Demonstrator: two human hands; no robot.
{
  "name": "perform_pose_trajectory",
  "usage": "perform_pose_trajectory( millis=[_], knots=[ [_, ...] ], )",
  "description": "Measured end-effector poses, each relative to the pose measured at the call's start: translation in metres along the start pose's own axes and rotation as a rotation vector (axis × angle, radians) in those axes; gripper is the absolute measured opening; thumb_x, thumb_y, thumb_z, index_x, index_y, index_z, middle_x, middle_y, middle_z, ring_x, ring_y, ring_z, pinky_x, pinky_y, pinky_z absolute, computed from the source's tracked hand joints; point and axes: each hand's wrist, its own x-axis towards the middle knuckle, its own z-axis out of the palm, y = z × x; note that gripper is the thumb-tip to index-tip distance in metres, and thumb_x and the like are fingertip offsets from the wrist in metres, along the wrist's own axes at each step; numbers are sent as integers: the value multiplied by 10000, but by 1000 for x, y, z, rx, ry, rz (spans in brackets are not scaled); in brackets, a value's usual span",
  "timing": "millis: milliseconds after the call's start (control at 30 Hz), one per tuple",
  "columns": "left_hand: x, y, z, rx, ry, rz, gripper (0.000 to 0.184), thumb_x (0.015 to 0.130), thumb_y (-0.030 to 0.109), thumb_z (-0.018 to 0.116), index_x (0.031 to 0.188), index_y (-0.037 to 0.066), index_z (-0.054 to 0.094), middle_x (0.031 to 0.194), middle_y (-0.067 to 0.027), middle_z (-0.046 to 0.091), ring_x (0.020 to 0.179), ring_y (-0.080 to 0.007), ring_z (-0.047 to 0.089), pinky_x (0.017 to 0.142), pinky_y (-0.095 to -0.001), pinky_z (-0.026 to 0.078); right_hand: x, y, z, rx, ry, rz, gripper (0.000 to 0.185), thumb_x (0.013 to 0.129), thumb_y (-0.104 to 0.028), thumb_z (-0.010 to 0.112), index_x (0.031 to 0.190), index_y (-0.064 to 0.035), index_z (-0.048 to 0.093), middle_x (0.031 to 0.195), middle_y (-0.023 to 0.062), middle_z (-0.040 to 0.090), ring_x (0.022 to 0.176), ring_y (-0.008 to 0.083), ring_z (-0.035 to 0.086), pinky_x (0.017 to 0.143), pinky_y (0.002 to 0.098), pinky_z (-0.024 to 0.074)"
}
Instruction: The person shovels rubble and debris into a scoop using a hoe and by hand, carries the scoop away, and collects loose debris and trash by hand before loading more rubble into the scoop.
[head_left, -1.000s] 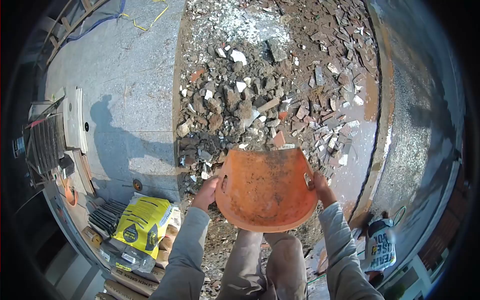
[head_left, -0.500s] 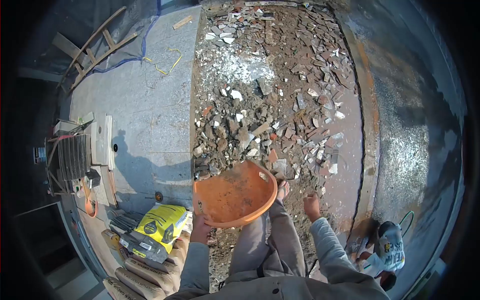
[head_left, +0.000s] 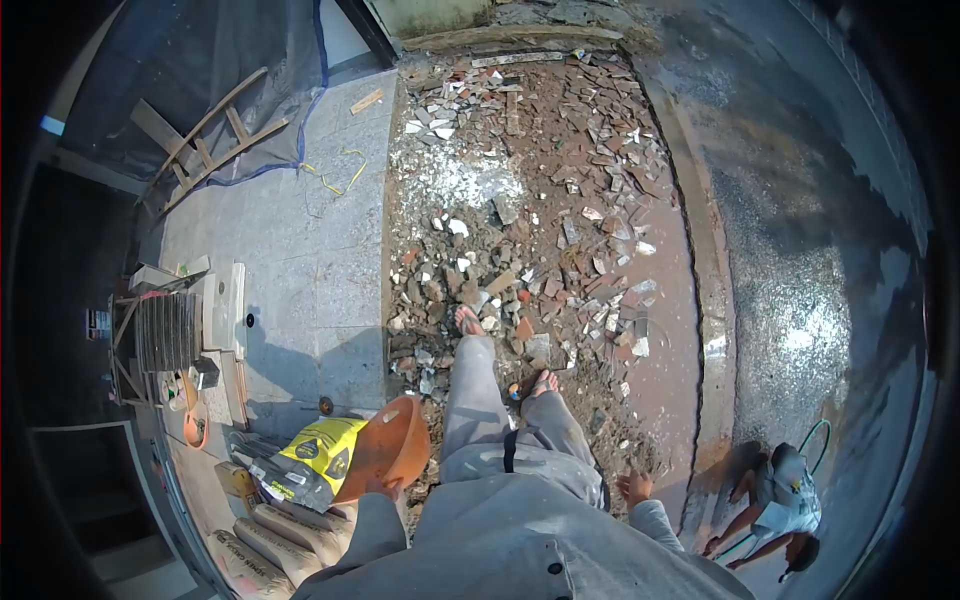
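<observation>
My left hand [head_left: 383, 486] grips the rim of an orange tub [head_left: 392, 446], which hangs tilted on my left side and partly covers a yellow and grey bag [head_left: 322, 452]. Low on my right side is my right hand [head_left: 635, 487], holding nothing, its fingers apart. My feet in flip-flops stand on broken rubble [head_left: 455, 265], the left one further forward than the right.
Stacked brown sacks [head_left: 285, 540] lie at lower left. A wooden ladder [head_left: 225, 145] rests at upper left on netting. Stacked panels [head_left: 168, 332] stand at left. A co-worker [head_left: 790, 500] bends down at lower right near a green hose [head_left: 824, 440].
The tub has swung from in front of me to my left side, held by my left hand. My right hand let go of it earlier and has dropped lower. My left foot has come forward onto the rubble.
</observation>
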Motion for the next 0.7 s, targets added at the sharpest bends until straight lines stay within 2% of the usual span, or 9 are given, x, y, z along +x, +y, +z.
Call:
perform_pose_trajectory(
  millis=[100,167,267,333,400,433,500,600,700],
  knots=[
    [-15,-8,7,-121,86,-106,487,894,241,593,1292,5,440,1309,-133,459,1207,-405,432,967,-558,459,11,45,-20,-282,-41,-110,326,891,-339,570,1125,-112,560,987,150,669,798,299,668,657,424,524],
    [-16,-17,18,-142,79,-151,501,889,212,610,1304,-1,429,1330,-135,444,1228,-409,403,969,-529,459,53,104,-42,-937,-67,-437,315,878,-364,577,1057,-105,593,988,164,674,801,316,672,672,454,524],
    [-21,-32,25,-202,71,-247,527,882,168,637,1323,-11,411,1362,-137,422,1259,-414,361,971,-485,460,130,198,-78,-1461,-60,-704,327,858,-401,586,956,-95,643,990,185,680,807,343,678,696,498,525],
    [-20,-44,32,-233,50,-310,548,877,139,654,1336,-18,400,1383,-139,408,1280,-418,333,973,-455,461,74,131,-71,-1153,-142,-428,284,873,-339,561,1014,-97,610,967,159,676,775,306,671,667,458,521],
    [-38,-58,36,-94,-115,-207,511,884,143,627,1328,-3,422,1386,-149,395,1278,-428,328,960,-459,476,29,44,-68,-351,-101,0,259,888,-276,536,1072,-100,578,944,133,671,742,269,664,638,417,517],
    [-45,-61,37,47,-279,-91,476,892,148,601,1321,12,444,1389,-159,383,1277,-438,324,948,-462,492,19,7,-67,-202,-77,27,255,895,-245,523,1101,-101,561,932,120,668,726,251,661,623,397,516],
    [-35,-64,27,-170,-181,-210,425,906,178,530,1304,39,484,1374,-186,376,1271,-464,317,922,-471,526,12,-67,-68,-233,-42,-104,356,905,-249,496,1213,-74,529,961,152,641,801,267,661,588,391,479],
    [-38,-69,24,-271,-106,-216,403,898,159,500,1281,32,499,1342,-209,383,1251,-481,321,907,-482,543,30,-175,-60,-63,21,-390,346,934,-209,476,1245,-56,473,914,126,622,683,206,644,476,287,430],
    [-68,-81,21,-335,0,-154,306,890,116,555,1166,-12,531,1276,-217,436,1202,-436,403,878,-483,549,-33,-249,-22,34,5,-713,302,950,-196,456,1224,-71,485,925,103,632,709,166,636,554,259,456]
  ],
)
